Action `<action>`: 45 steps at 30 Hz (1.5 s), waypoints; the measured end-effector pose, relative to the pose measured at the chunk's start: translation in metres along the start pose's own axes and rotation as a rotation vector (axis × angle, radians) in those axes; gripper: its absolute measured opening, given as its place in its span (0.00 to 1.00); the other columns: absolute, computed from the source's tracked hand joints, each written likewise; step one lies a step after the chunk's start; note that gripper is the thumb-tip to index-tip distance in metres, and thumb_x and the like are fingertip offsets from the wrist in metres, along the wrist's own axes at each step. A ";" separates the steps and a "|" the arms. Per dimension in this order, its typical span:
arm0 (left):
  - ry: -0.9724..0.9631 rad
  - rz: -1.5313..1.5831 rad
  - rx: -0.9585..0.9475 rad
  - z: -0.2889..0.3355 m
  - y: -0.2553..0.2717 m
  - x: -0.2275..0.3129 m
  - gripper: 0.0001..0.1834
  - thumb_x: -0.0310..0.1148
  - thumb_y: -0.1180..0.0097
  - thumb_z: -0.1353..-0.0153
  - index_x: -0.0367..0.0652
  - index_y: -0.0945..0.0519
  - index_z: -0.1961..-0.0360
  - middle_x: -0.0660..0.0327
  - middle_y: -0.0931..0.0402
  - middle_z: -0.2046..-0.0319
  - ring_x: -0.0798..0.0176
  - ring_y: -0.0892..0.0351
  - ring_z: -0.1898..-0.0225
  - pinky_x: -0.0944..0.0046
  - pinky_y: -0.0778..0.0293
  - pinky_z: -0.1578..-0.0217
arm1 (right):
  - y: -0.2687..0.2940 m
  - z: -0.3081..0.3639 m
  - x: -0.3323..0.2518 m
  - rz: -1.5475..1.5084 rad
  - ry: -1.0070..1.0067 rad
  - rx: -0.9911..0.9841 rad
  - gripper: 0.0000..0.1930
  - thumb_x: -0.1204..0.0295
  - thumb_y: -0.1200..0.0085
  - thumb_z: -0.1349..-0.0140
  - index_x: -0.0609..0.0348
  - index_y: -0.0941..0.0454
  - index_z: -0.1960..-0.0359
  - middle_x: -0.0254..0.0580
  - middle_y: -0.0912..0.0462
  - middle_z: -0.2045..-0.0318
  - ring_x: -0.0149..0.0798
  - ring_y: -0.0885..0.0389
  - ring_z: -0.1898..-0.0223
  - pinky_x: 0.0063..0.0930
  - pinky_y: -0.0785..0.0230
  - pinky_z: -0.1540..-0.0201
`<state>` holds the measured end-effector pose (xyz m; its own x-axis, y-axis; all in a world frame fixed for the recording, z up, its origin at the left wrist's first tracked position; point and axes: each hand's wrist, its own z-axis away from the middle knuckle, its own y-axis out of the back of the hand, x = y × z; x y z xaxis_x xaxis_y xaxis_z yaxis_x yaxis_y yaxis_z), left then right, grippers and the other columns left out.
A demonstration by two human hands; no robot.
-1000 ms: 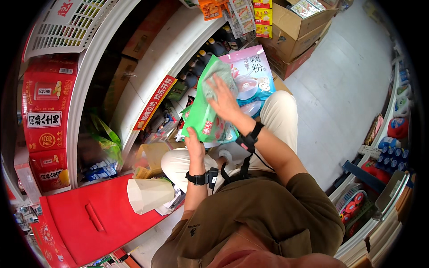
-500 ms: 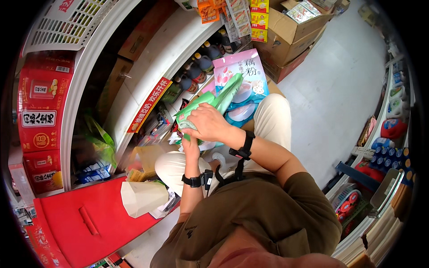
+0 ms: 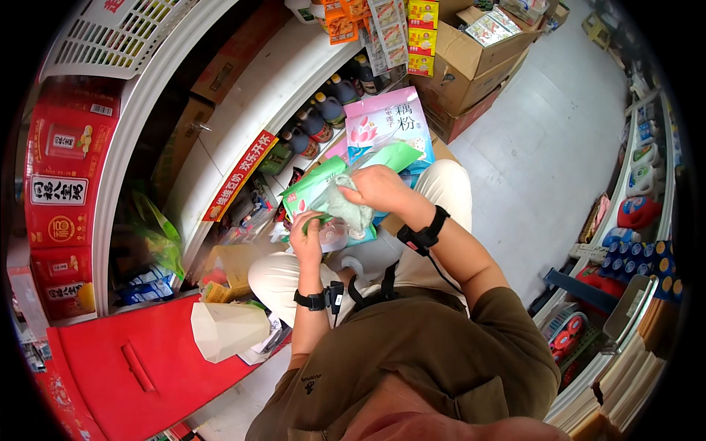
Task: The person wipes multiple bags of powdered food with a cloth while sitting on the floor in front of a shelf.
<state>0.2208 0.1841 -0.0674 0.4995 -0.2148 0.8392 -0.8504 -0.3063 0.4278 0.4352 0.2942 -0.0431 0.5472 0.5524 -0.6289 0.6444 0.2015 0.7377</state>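
Observation:
My right hand (image 3: 381, 188) is closed on a crumpled pale green cloth (image 3: 353, 212), which lies against a green and white food pouch (image 3: 312, 185). Below it, my left hand (image 3: 306, 237) has its fingers wrapped round the near edge of that pouch. The pouch tilts over my lap, and my right hand and the cloth cover part of its face. Just beyond stands a larger pink and blue pouch (image 3: 388, 123), partly hidden behind the green one.
Dark sauce bottles (image 3: 315, 123) line the low white shelf ahead. Cardboard boxes (image 3: 471, 66) are stacked at the far right of it. A red box lid (image 3: 158, 360) and a cream faceted bin (image 3: 229, 331) are at my left; another stocked shelf (image 3: 625, 213) runs along the right.
The green pouch has turned, its face now more toward me. My right hand has moved right with the cloth, now in plain sight; my left hand has shifted slightly to the pouch's near edge.

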 end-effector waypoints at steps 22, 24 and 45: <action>0.134 0.069 0.007 0.003 0.013 -0.018 0.13 0.35 0.44 0.35 0.32 0.20 0.67 0.55 0.21 0.60 0.60 0.24 0.56 0.62 0.30 0.51 | -0.013 0.003 -0.046 -0.176 -0.052 -0.238 0.27 0.46 0.57 0.34 0.61 0.21 0.63 0.53 0.19 0.61 0.56 0.21 0.57 0.45 0.29 0.55; 0.163 0.063 0.034 0.006 0.014 -0.022 0.12 0.32 0.43 0.36 0.32 0.20 0.67 0.55 0.21 0.61 0.59 0.23 0.57 0.62 0.30 0.51 | -0.021 0.005 -0.058 -0.266 0.036 -0.145 0.28 0.45 0.58 0.33 0.60 0.21 0.63 0.54 0.19 0.63 0.57 0.21 0.58 0.45 0.29 0.55; -0.020 0.090 -0.092 -0.006 0.000 -0.002 0.08 0.28 0.38 0.42 0.32 0.19 0.67 0.56 0.23 0.60 0.56 0.25 0.53 0.60 0.31 0.50 | -0.023 -0.001 -0.025 -0.207 -0.130 -0.342 0.28 0.53 0.61 0.33 0.72 0.21 0.61 0.63 0.21 0.56 0.60 0.24 0.53 0.48 0.33 0.47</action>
<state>0.2193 0.1901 -0.0673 0.4226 -0.2560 0.8694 -0.9032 -0.1985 0.3806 0.4065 0.2767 -0.0441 0.5019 0.3701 -0.7818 0.5454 0.5660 0.6181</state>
